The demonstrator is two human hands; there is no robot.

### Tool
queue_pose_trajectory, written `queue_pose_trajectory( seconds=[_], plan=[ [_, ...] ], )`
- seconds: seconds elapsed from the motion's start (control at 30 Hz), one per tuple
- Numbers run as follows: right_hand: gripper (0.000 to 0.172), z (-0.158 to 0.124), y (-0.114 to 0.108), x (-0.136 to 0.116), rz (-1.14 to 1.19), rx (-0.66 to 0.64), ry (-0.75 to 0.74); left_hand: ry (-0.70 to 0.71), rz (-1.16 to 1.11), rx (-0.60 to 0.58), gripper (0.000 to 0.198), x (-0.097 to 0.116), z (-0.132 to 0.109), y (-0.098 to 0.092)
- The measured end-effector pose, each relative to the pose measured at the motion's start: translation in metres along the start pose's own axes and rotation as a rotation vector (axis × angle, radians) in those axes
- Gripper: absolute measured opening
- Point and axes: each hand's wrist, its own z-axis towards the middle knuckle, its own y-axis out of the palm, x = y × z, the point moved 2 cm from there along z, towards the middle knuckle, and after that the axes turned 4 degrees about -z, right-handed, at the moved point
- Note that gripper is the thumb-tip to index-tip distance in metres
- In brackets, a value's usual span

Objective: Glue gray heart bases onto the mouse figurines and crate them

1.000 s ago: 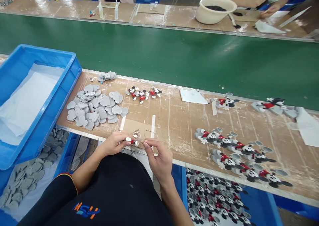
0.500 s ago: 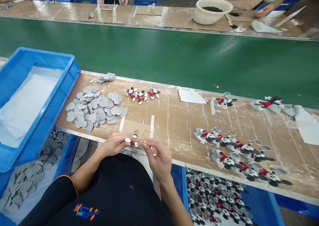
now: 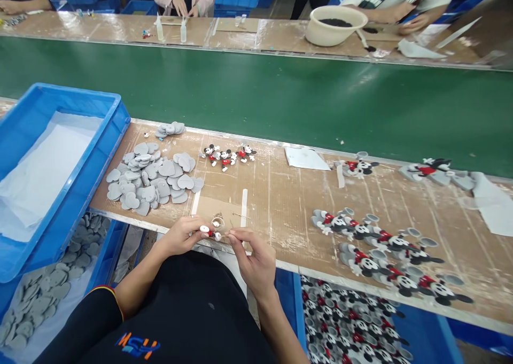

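Observation:
My left hand (image 3: 182,235) is closed round a small mouse figure (image 3: 208,231) with a white and red part showing, at the near edge of the cardboard-covered bench (image 3: 280,203). My right hand (image 3: 250,257) pinches a thin stick (image 3: 225,235) whose tip meets the figure. A small round dish (image 3: 218,222) lies on the bench just behind my fingers. A heap of grey heart-shaped pieces (image 3: 154,177) lies to the left, and three loose mouse figures (image 3: 228,155) lie behind.
An open blue crate (image 3: 52,166) lined with white paper overhangs the bench on the left. Lower bins hold grey hearts (image 3: 40,294) and finished figures (image 3: 348,326). Rows of figures on grey bases (image 3: 380,252) lie right. A green conveyor (image 3: 280,97) runs behind; other people work beyond it.
My hands stay together at the bench edge, holding the figure and the stick. The view has tilted slightly, so everything sits a little lower in the picture.

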Motion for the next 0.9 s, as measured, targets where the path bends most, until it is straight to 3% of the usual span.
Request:
queue_pose_trajectory(
  seconds=[0.27,0.47,0.73,0.9],
  plan=[
    [0.01,-0.004,0.002,0.007,0.02,0.012,0.011,0.004,-0.011,0.004,0.029,0.0,0.001,0.0],
    [0.005,-0.013,0.008,0.038,0.069,0.167,0.167,-0.106,0.014,0.055,0.036,-0.009,-0.005,-0.005],
    [0.015,-0.019,0.038,0.062,0.002,0.09,0.147,-0.226,-0.026,0.173,0.035,-0.02,-0.016,-0.012],
    [0.013,-0.022,0.043,0.065,-0.042,0.07,0.106,-0.265,-0.181,0.3,0.037,-0.017,-0.011,-0.007]
  ],
)
